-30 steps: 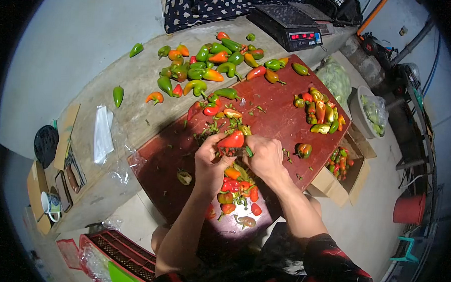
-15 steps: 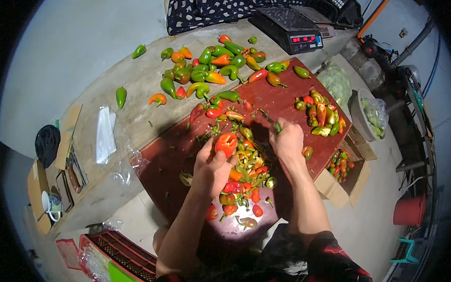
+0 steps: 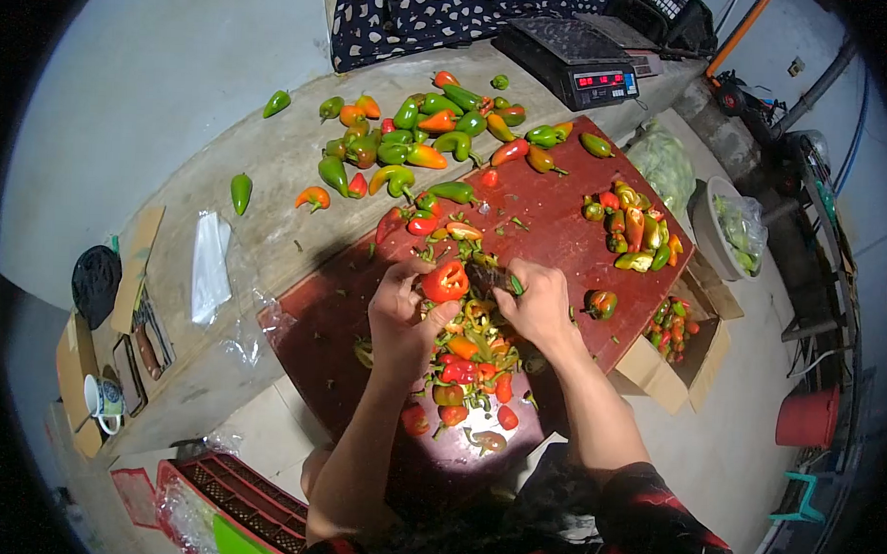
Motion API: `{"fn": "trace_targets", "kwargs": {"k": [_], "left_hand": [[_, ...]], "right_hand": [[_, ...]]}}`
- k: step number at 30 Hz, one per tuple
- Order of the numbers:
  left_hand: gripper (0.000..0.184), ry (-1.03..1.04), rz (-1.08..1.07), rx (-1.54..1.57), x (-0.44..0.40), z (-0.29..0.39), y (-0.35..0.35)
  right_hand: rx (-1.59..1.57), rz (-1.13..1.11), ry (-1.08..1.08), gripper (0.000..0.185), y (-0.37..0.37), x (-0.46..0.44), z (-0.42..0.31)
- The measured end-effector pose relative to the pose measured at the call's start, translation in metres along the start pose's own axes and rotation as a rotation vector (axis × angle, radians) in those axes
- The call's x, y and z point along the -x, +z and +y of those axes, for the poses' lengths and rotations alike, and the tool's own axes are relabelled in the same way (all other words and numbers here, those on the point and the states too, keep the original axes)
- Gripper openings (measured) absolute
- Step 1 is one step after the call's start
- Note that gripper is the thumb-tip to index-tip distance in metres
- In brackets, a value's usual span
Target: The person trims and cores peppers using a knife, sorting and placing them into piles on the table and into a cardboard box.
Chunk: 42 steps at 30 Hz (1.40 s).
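My left hand (image 3: 401, 303) is closed around a red pepper (image 3: 445, 282) whose top is cut open, its pale inside facing up. In my right hand (image 3: 538, 302) is a small knife (image 3: 516, 284) with a green handle; its dark blade points left toward the red pepper, and whether it touches cannot be made out. Below both hands lies a heap of cut peppers (image 3: 460, 370), red, orange and green, with seeds and stem scraps on the dark red board (image 3: 553, 208).
Whole peppers (image 3: 399, 144) spread over the concrete ledge behind. A pile of peppers (image 3: 636, 230) sits at the board's right, above a cardboard box (image 3: 706, 357) of peppers. A digital scale (image 3: 602, 82) stands at the back; a red crate (image 3: 231, 494) is lower left.
My right hand has moved left and slightly down, bringing the knife close to the red pepper. My left hand still holds the pepper, its fingers slightly shifted.
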<state>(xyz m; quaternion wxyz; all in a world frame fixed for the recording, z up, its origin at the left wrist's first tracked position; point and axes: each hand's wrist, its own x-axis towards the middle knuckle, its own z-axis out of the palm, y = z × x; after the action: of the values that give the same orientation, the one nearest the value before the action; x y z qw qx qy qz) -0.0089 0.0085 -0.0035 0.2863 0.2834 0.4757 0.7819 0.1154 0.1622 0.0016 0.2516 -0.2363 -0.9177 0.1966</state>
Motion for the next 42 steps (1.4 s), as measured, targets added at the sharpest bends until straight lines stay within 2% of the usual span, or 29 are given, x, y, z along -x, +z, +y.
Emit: {"fn": "trace_targets", "kwargs": {"k": [4, 6, 7, 9, 13, 15, 16, 18, 21, 23, 26, 28, 38, 39, 41, 42], "left_hand": [[0.043, 0.041, 0.022, -0.058, -0.001, -0.012, -0.005], [0.042, -0.087, 0.094, 0.098, -0.003, -0.013, -0.004], [0.042, -0.086, 0.091, 0.096, -0.004, -0.013, -0.003], [0.042, -0.108, 0.113, 0.357, -0.004, -0.007, 0.001], [0.045, -0.162, 0.103, 0.413, -0.004, 0.003, 0.009], [0.043, -0.310, -0.029, 0.434, -0.004, -0.009, -0.003], [0.043, -0.311, -0.033, 0.433, -0.003, -0.012, -0.003], [0.042, -0.306, -0.087, 0.706, -0.001, -0.013, 0.001], [0.039, -0.297, -0.048, 0.548, 0.006, -0.024, 0.008], [0.042, -0.298, -0.053, 0.580, 0.006, -0.022, 0.009], [0.036, -0.287, -0.016, 0.513, 0.006, -0.022, 0.007], [0.036, -0.209, -0.004, 0.332, 0.006, -0.018, 0.008], [0.040, -0.217, -0.084, 0.256, 0.009, -0.018, 0.005], [0.040, -0.220, -0.062, 0.279, 0.009, -0.018, 0.005], [0.040, -0.212, -0.062, 0.296, 0.006, -0.012, 0.006], [0.041, -0.198, -0.044, 0.316, 0.006, -0.008, 0.007]], "right_hand": [[-0.048, 0.033, -0.033, 0.027, 0.003, 0.002, -0.004], [-0.034, -0.005, -0.037, 0.024, 0.006, 0.005, -0.006], [-0.019, -0.044, -0.039, 0.022, 0.007, 0.007, -0.007], [-0.035, -0.031, -0.066, 0.022, 0.011, 0.008, -0.007], [-0.054, -0.004, -0.091, 0.022, 0.016, 0.010, -0.006], [-0.055, 0.012, -0.094, 0.022, 0.019, 0.010, -0.006], [-0.069, 0.034, -0.089, 0.021, 0.022, 0.010, -0.005], [-0.084, 0.057, -0.084, 0.021, 0.022, 0.010, -0.005], [-0.054, 0.038, -0.076, 0.019, 0.018, 0.008, -0.009], [-0.068, 0.045, -0.101, 0.018, 0.018, 0.009, -0.011], [-0.067, 0.003, -0.138, 0.017, 0.017, 0.009, -0.008], [-0.075, 0.008, -0.146, 0.016, 0.020, 0.009, -0.006], [-0.022, -0.010, -0.184, 0.017, 0.010, 0.007, 0.000], [-0.018, -0.007, -0.173, 0.017, 0.011, 0.004, 0.011], [0.196, 0.041, 0.139, 0.016, 0.012, -0.010, 0.033], [0.095, 0.092, 0.075, 0.019, 0.001, -0.014, 0.031]]}}
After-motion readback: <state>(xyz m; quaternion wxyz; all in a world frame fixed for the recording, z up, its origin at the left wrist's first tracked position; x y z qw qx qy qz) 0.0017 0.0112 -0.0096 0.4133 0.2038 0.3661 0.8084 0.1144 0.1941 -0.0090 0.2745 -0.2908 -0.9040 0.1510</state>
